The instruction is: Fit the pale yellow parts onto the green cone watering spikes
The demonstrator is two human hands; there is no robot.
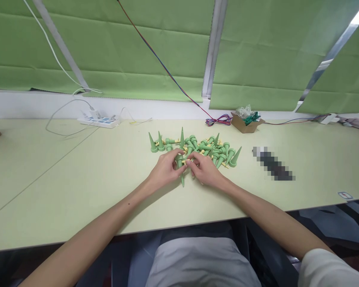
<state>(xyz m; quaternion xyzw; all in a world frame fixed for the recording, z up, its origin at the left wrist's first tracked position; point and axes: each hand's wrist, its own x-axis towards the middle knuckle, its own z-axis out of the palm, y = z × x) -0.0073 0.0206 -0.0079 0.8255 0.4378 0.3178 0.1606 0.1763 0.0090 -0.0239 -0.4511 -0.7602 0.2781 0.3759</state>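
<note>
Green spike (182, 180) pinched between thumb and fingers of left hand (164, 168), tapered tip pointed toward near edge of worktop (137, 215). Small yellow piece (184, 162) apparently pinched by right hand (206, 170) beside spike's wide part; whether joined cannot be told. Step in hand judged as close two-handed handling of small part; steady spike and fine fingertip control called for. More green spikes (234, 158) heaped with yellow fittings (176, 141) just beyond hands.
</note>
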